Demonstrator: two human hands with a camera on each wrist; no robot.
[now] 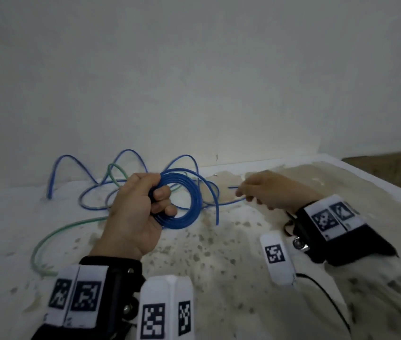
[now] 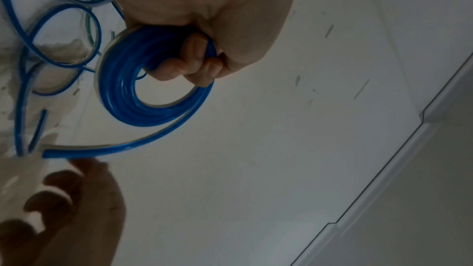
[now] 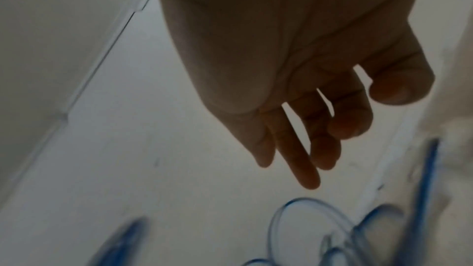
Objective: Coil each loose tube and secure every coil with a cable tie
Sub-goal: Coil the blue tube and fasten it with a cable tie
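Stained white tabletop (image 1: pixel 219 253), pale wall (image 1: pixel 194 69).

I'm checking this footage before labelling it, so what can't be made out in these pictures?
- Head view: whether the right hand touches the thin blue tube; its fingers cover the spot.
- Right wrist view: loose tubes are blurred.
- Left wrist view: the left hand hides part of the blue coil.
- No cable tie shows.

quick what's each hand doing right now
Left hand: grips the blue coil.
Right hand: open, fingers relaxed, holding nothing.
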